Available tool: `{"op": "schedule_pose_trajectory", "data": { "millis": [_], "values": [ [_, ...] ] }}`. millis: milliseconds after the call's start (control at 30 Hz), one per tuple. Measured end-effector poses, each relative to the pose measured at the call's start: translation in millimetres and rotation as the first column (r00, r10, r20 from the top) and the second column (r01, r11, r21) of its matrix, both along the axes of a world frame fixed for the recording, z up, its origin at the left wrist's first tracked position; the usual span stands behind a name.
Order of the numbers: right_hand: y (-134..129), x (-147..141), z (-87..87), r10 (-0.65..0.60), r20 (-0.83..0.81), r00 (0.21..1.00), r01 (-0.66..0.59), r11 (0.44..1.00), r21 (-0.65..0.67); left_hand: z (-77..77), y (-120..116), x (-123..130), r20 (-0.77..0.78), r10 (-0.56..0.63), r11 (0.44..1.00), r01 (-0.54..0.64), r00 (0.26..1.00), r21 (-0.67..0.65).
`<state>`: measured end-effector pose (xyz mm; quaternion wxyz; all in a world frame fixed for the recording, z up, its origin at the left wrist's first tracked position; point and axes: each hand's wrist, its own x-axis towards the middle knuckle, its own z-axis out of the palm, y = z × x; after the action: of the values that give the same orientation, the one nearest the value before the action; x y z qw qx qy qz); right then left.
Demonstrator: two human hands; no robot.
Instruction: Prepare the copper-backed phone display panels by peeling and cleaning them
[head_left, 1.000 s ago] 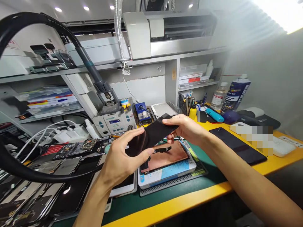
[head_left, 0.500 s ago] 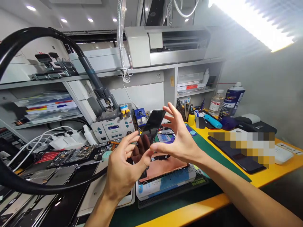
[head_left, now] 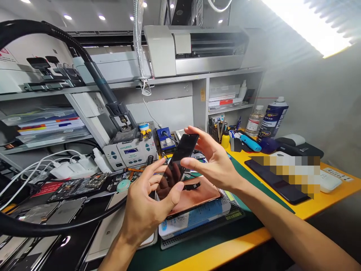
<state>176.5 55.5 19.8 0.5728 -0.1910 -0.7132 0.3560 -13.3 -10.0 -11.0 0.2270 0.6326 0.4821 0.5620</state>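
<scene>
A glossy black phone screen [head_left: 186, 146] is held tilted in the air, its upper end leaning away from me. My left hand [head_left: 149, 199] grips its lower left part, thumb in front and fingers along the far side. Around the upper right end curls my right hand [head_left: 217, 162]; its thumb lies by the front edge and its fingers reach behind. Under the hands, a copper-coloured flat panel [head_left: 200, 195] with a short black flex cable [head_left: 193, 186] rests on a blue and white box [head_left: 197, 222]. The screen's lower end is partly hidden by my left hand.
A black hose loop [head_left: 70, 227] curves at the left over several phone parts [head_left: 69, 209]. Behind stands a soldering station [head_left: 129, 152]. At right are another dark phone [head_left: 278, 182], a spray can [head_left: 273, 118] and a bottle [head_left: 255, 121]. A green mat [head_left: 256, 180] covers the yellow bench.
My right hand has come closer to the screen, its fingers and thumb now curled about the upper end. The whole view has shifted slightly.
</scene>
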Motion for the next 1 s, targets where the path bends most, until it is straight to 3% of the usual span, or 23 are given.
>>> {"op": "schedule_pose_trajectory", "data": {
  "millis": [200,333,433,500,600,700,833,1000],
  "values": [
    [5.6,4.7,2.7,-0.002,-0.034,0.999,-0.001,0.994,-0.109,-1.4,0.5,-0.8,0.002,0.012,1.000,-0.011,1.000,-0.015],
    [10.1,6.1,2.9,-0.044,-0.034,0.998,0.040,0.994,-0.105,0.1,0.1,2.3,0.016,0.014,0.999,-0.013,1.000,-0.052],
    [13.1,5.8,2.6,-0.114,-0.040,0.993,0.113,0.993,-0.046,9.5,-4.2,6.5,0.108,0.001,0.991,0.013,0.994,-0.132],
    [13.7,5.2,1.9,-0.133,-0.076,0.988,0.131,0.991,-0.019,18.1,-8.1,7.5,0.232,-0.060,0.964,0.117,0.971,-0.240],
    [12.1,4.3,0.4,-0.171,-0.107,0.979,0.169,0.985,-0.028,27.0,-11.4,4.2,0.489,-0.217,0.811,0.435,0.845,-0.391],
    [8.9,3.9,-0.3,-0.219,-0.123,0.968,0.212,0.975,-0.067,27.1,-9.2,-1.4,0.699,-0.284,0.634,0.675,0.656,-0.376],
    [6.1,3.8,0.4,-0.207,-0.149,0.967,0.189,0.974,-0.127,20.6,-3.3,-6.9,0.809,-0.310,0.511,0.805,0.499,-0.300],
    [4.9,3.7,1.1,-0.161,-0.167,0.973,0.129,0.974,-0.187,15.1,-1.7,-12.3,0.842,-0.347,0.402,0.876,0.414,-0.265]
  ]
}}
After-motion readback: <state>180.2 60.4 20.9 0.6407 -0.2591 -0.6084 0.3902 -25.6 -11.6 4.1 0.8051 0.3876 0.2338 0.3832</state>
